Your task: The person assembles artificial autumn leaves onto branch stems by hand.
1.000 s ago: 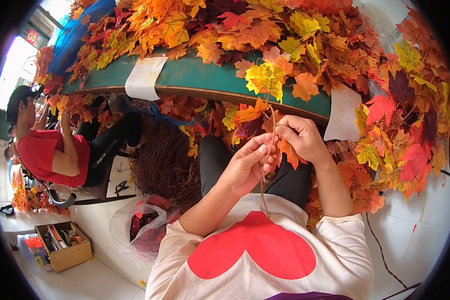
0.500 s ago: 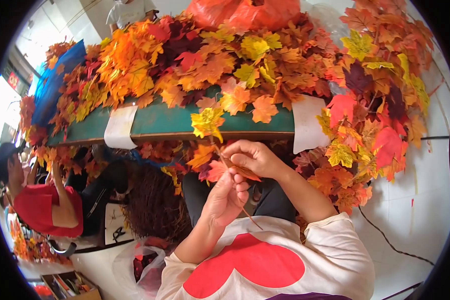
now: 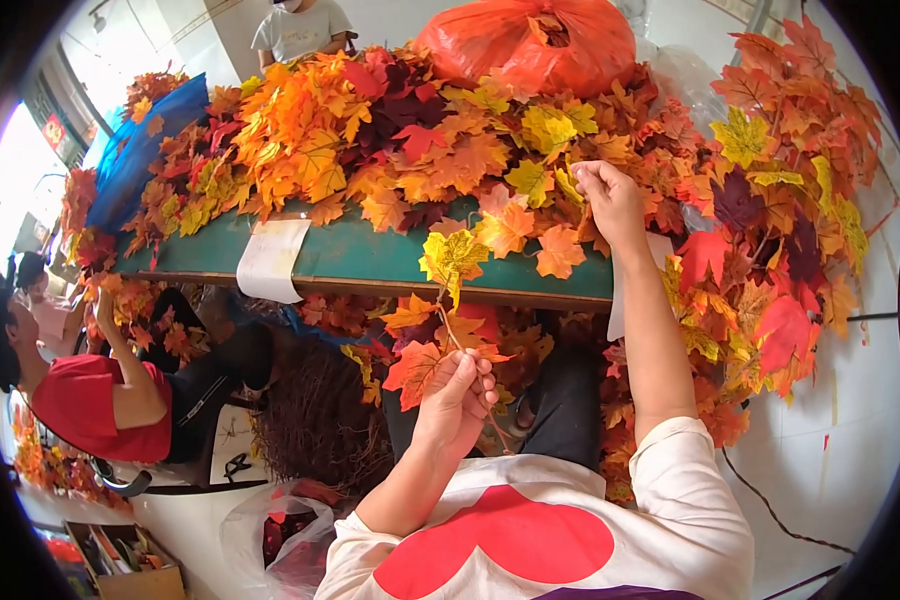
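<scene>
- The leafy stem (image 3: 448,323) is thin and brown, tilted up and leftward; it is in front of the person's lap, below the table's near edge.
- At its top sits a yellow leaf (image 3: 454,258), bright and lobed with darker veins; it overlaps the green table side in view.
- Lower down, an orange-red leaf (image 3: 413,372) spreads just left of the grip; whether the smaller orange leaf above it belongs to this stem, I cannot tell.
- The left hand (image 3: 454,395) has its thumb and fingers clamped on the stem, whose bare lower end pokes out below, toward the pale shirt (image 3: 560,490).
- The right hand (image 3: 610,200) is raised at the leaf pile (image 3: 420,165), beside yellow leaves; its fingers curl with tips near the thumb, but whether they grip a leaf I cannot tell.
- The table (image 3: 345,245) shows a green strip between the pile and its brown front edge, with 2 white sheets hanging over it, the right 1 partly behind the forearm.
- Between the hands is a wide gap, spanned by the table's edge.
- Dark bundled twigs (image 3: 315,405) stand left of the lap; hanging leaves crowd its right, with pale tiled floor (image 3: 810,450) beyond.
</scene>
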Motion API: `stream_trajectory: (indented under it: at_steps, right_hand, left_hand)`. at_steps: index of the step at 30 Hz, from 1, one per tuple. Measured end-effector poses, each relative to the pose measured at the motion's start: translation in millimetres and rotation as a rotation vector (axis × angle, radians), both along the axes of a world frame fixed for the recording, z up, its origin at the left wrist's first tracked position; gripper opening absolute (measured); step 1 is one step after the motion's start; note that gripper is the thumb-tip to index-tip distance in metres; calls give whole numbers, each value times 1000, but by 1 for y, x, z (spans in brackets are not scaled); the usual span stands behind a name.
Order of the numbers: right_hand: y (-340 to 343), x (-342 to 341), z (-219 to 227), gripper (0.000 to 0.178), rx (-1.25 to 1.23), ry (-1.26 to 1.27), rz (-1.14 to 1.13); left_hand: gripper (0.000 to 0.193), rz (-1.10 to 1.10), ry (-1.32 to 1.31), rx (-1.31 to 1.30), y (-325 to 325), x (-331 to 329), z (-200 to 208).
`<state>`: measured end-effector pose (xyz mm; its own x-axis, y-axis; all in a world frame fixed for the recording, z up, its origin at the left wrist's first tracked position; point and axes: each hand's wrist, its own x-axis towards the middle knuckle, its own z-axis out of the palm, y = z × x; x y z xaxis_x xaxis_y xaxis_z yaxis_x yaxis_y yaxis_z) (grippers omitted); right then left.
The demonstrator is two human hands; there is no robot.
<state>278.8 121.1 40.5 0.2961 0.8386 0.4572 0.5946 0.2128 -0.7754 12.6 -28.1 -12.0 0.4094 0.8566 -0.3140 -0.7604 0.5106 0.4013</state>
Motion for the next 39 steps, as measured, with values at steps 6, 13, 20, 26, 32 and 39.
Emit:
stream_trajectory:
  at_steps: [6,13,20,26,32,39]
  right_hand:
    - [-2,-30,-11,13,-184,-186,334]
    - [-13,-37,-33,23,-190,-965,382]
    - [-63,-54,-5,30,-79,-198,565]
    - [-117,-84,-7,16,-131,-57,647]
    - [-148,-103,-6,9,1,-7,467]
    - [-162,-111,-14,19,-56,37,378]
  left_hand:
    - [5,37,-6,9,3,-5,-1]
    - [5,26,-33,28,3,-4,-3]
    - [9,79,12,57,15,1,-3]
    - [6,132,0,104,17,14,5]
    - [10,157,107,147,6,22,0]
    - [14,286,192,243,-7,28,-8]
